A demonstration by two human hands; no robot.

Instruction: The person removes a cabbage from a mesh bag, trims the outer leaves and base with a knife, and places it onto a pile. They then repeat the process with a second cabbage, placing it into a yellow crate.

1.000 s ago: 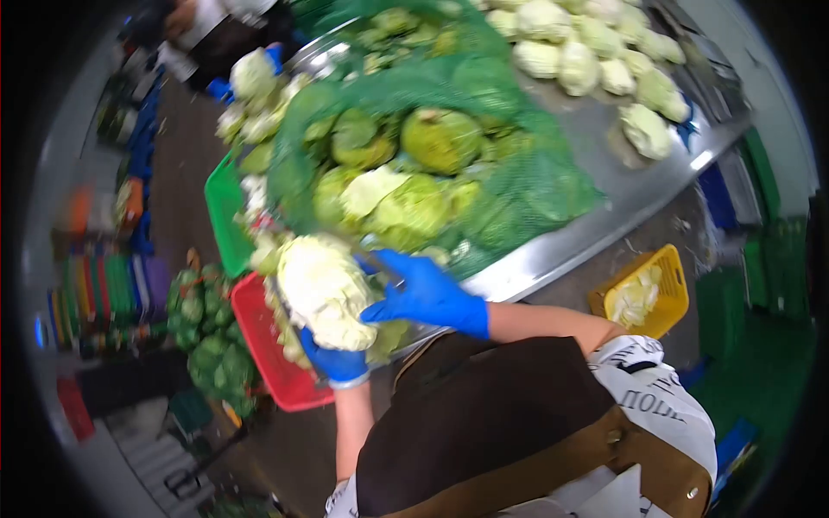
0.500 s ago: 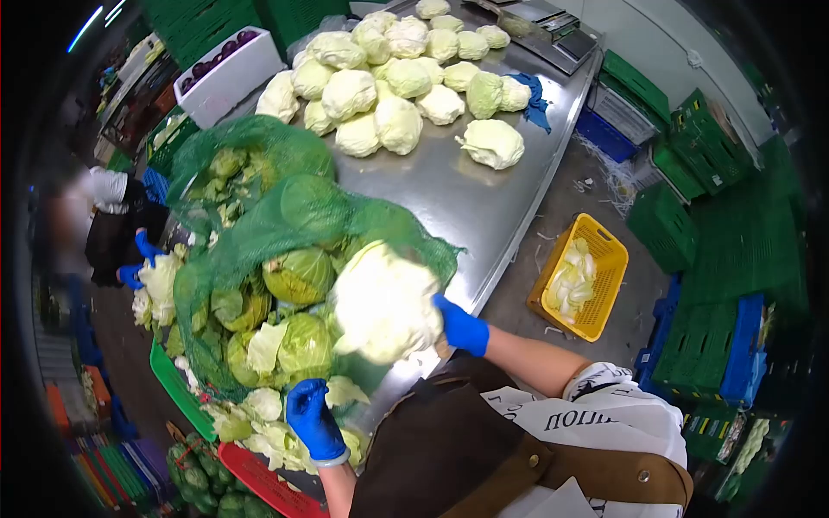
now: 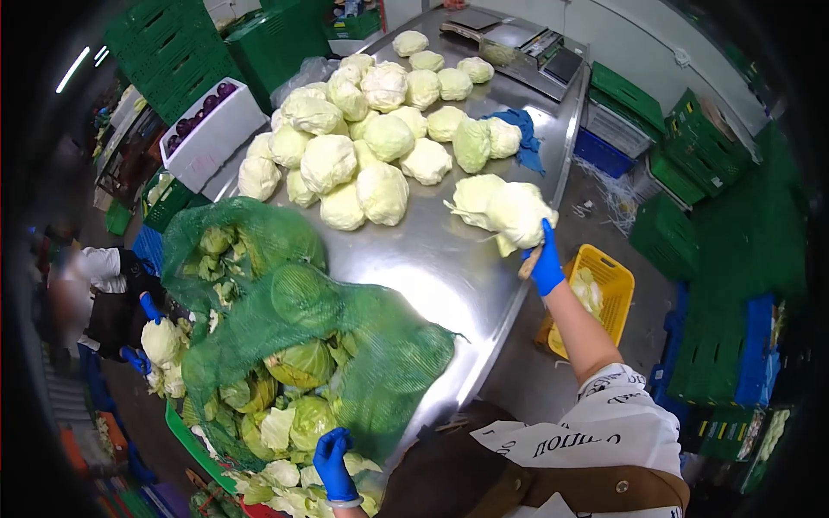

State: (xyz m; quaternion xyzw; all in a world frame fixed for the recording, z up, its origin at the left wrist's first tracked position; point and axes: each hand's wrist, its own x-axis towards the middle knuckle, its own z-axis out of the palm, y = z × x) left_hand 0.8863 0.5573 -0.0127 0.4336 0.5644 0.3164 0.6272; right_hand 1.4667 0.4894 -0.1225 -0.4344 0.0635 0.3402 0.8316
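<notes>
In my right hand is a trimmed pale cabbage over the table's right side, touching or overlapping another trimmed cabbage behind it. A brown, wood-like handle shows under that hand; the rest of it is hidden. My left hand, in a blue glove like the right, has its fingers curled with nothing visible in them. It hovers at the near edge by loose cabbage leaves. Beside it, a green net sack holds untrimmed green cabbages.
Many trimmed cabbages are heaped on the steel table. A blue cloth and a scale are at the far end. A yellow crate with leaves stands on the floor. A co-worker's gloved hands hold cabbage at left.
My right hand has carried the trimmed cabbage away from my body, up the table to the other trimmed cabbage. My left hand stays near the leaves, fingers curled. The view has shifted.
</notes>
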